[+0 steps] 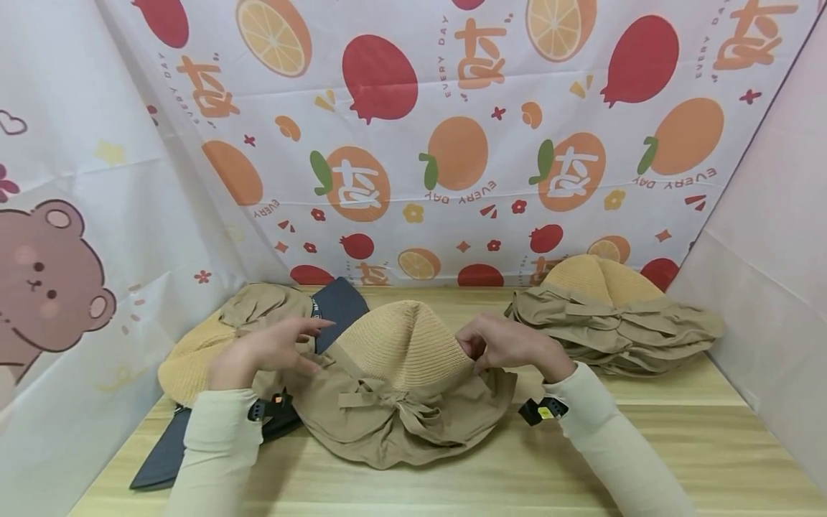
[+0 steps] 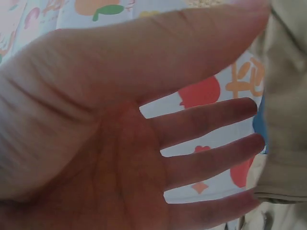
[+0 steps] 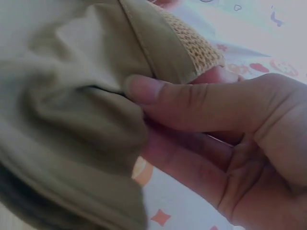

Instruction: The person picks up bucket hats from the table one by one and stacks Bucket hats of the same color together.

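**Left hand [image 1: 268,353] spread, middle hat [image 1: 397,345] between hands, right hand [image 1: 513,343] pinching its brim**

Far left: white curtain [image 1: 148,215] with a bear print. Next to it on the wood-grain table [image 1: 413,492], left hat [image 1: 197,355], straw crown plus tan cloth, lying tipped over. Dark blue pieces [image 1: 340,305] show behind it and nearer the camera.

Left hand is over the left hat's near side, at the middle hat's left edge. Wide: thumb well apart from fingers, nothing gripped. Left wrist view puts thumb and fingertips right by the tan cloth; can't tell if they touch.

Middle hat: on the table at centre, ribbed straw crown up, tan brim spread toward the camera, cloth bow [image 1: 397,406] on the near side.

Right hand: narrow, thumb and fingers pinching the tan cloth beside the crown band [image 3: 170,50], on the hat's right side. Black strap [image 1: 545,411] on that wrist.

Far right: hat pile [image 1: 597,280], straw crown on top, layered tan brims below, near the fruit-print backdrop [image 1: 439,79].
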A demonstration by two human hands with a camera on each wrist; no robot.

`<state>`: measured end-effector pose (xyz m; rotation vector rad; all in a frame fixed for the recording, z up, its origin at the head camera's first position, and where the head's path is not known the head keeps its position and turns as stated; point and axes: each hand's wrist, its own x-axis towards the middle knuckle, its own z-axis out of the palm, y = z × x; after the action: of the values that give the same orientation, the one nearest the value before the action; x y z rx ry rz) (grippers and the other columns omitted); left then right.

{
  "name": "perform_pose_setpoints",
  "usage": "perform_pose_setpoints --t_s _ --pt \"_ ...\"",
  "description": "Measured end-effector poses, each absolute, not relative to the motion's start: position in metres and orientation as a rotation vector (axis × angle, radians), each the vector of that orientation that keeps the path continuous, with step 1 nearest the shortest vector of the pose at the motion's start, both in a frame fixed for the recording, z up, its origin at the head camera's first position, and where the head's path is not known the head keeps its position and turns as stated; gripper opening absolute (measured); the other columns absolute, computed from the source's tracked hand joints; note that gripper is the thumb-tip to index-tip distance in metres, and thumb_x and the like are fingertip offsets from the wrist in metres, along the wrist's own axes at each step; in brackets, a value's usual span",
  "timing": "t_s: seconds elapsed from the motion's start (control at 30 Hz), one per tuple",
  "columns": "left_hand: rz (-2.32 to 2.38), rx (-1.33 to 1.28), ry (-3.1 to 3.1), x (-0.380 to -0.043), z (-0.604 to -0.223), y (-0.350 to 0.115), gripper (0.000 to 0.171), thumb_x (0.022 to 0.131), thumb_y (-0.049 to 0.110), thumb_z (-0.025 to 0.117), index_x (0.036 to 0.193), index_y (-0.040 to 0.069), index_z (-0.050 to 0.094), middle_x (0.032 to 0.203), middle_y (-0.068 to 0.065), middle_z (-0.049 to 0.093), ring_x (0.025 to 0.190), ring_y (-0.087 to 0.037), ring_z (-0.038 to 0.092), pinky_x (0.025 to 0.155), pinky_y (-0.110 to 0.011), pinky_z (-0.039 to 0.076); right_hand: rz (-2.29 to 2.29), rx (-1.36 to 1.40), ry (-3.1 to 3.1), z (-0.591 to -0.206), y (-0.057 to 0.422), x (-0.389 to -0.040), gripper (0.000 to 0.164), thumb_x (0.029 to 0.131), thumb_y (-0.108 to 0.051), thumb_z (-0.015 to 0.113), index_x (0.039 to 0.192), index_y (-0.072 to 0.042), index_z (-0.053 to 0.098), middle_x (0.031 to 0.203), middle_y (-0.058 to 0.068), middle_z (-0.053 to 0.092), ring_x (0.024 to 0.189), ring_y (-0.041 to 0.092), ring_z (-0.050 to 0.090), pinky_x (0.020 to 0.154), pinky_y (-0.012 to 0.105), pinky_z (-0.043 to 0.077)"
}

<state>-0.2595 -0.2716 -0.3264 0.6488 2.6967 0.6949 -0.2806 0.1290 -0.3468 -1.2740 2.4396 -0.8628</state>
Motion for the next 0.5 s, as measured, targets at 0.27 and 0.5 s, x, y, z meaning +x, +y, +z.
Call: perform_pose_setpoints --t_s 0.27,0.5 --pt "0.698 0.686 2.641 -0.268 -0.337 -0.263 0.066 0.085 0.015 0.085 0.141 -0.006 0.057 0.133 -0.030 0.064 0.122 -0.050 0.063 0.101 -0.059 0.053 -0.867 -1.255 2.533 -0.346 0.143 -0.278 0.034 0.075 0.010 0.083 0.071 -0.010 0.055 0.072 -0.007 0.057 0.073 0.003 0.063 0.069 0.022 0.052" --pt "0.669 0.839 2.645 -0.273 -0.345 -0.261 0.009 0.088 0.011 0.080 0.086 0.008 0.072 0.085 0.001 0.070 0.080 -0.008 0.060 0.072 -0.025 0.051 -0.877 -1.261 2.540 -0.347 0.151 -0.280 0.030 0.075 0.009 0.084 0.073 -0.007 0.058 0.069 -0.004 0.056 0.069 0.006 0.058 0.067 0.022 0.051"
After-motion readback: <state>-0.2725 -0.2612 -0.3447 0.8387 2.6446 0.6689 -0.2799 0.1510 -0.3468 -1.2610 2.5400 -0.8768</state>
